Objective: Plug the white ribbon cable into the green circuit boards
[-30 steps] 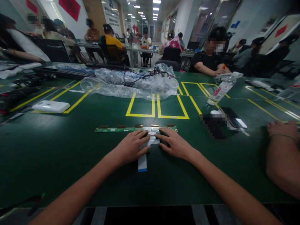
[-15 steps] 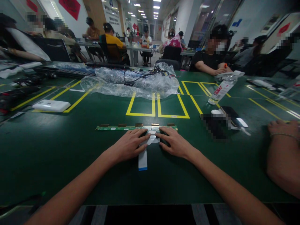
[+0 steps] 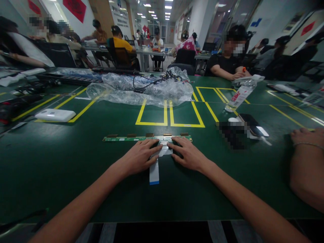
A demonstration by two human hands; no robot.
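Note:
A long narrow green circuit board [image 3: 136,138] lies across the table in front of me, with several brown tabs along its far edge. From its near side a white flat ribbon cable [image 3: 154,171] runs towards me and ends in a blue strip. My left hand [image 3: 139,156] rests over the cable, fingers spread, its thumb on the white ribbon and fingertips at the board. Opposite it, my right hand [image 3: 187,153] has its fingers stretched out, touching the board and the white piece at the connector. The fingertips partly cover the place where cable and board meet.
Clear plastic wrap [image 3: 144,89] with black cables lies beyond the board. A white device [image 3: 55,115] sits left; a tilted bottle [image 3: 240,96] and a phone [image 3: 253,126] are right. Another person's hand [image 3: 305,140] rests at the right edge. Yellow tape [image 3: 187,125] marks the green table.

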